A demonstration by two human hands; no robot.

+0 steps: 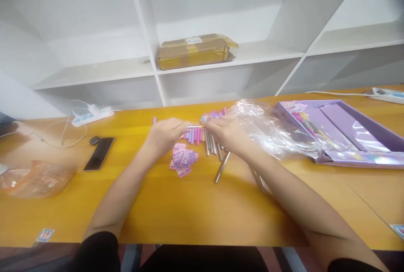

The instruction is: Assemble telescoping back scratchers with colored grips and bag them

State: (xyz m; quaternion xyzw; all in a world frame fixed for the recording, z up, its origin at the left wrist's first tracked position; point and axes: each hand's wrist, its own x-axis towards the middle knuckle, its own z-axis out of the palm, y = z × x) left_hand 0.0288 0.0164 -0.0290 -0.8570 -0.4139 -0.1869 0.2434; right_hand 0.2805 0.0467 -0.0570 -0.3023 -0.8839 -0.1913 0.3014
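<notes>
Between my two hands a slim silver rod [193,127] lies level, with a small orange part near its right end; I cannot make out its exact kind. The fingers of my left hand [167,134] pinch its left end, and those of my right hand [224,131] pinch the right end. Below them is a row of purple, pink and blue sticks [196,136]. Silver metal tubes [208,142] lie beside these, partly hidden under my right hand, and one loose tube [222,167] is nearer to me. Small pink printed cards [183,159] are piled below my left hand.
Crumpled clear plastic [265,127] and a lilac box [341,137] lie to the right. On the left are a phone [99,154], a small black object [94,140], a power strip [92,115] and an orange-clear bag [39,179]. A taped carton [194,51] sits on the shelf behind.
</notes>
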